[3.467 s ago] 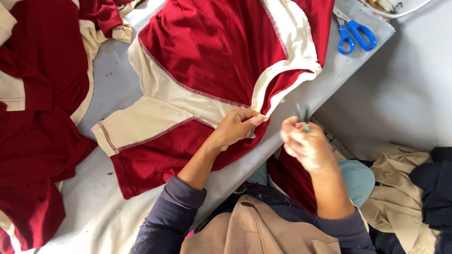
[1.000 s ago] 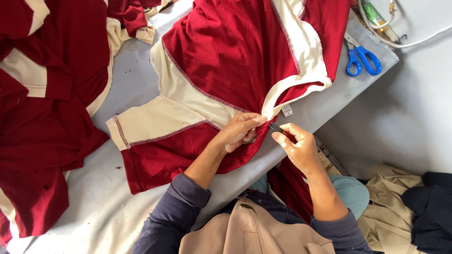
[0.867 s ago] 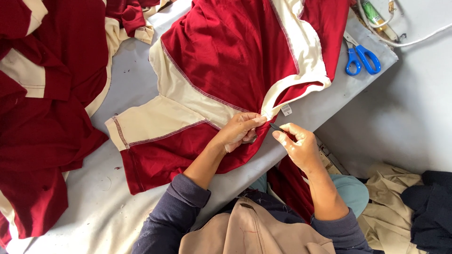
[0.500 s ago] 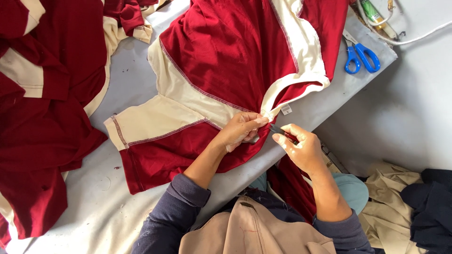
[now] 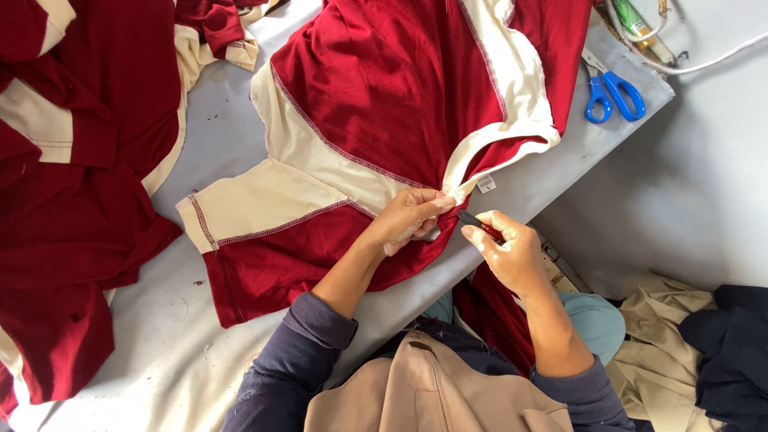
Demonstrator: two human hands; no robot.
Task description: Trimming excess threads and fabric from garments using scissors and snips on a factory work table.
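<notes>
Shirt (image 5: pixel 384 104) collar still pinched by left hand (image 5: pixel 408 220); right hand (image 5: pixel 508 252) moved closer.

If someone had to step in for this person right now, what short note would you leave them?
Left hand: pinching the red and cream shirt at the seam by the neckline, holding it flat on the grey table.
Right hand: holding a small dark, red-handled tool, tip at that seam; what kind I cannot tell.
Nearby: blue scissors at the table's far corner, more red garments piled to the left.
Done: shirt spread out, spot gripped.
Left: the work on that seam.
</notes>
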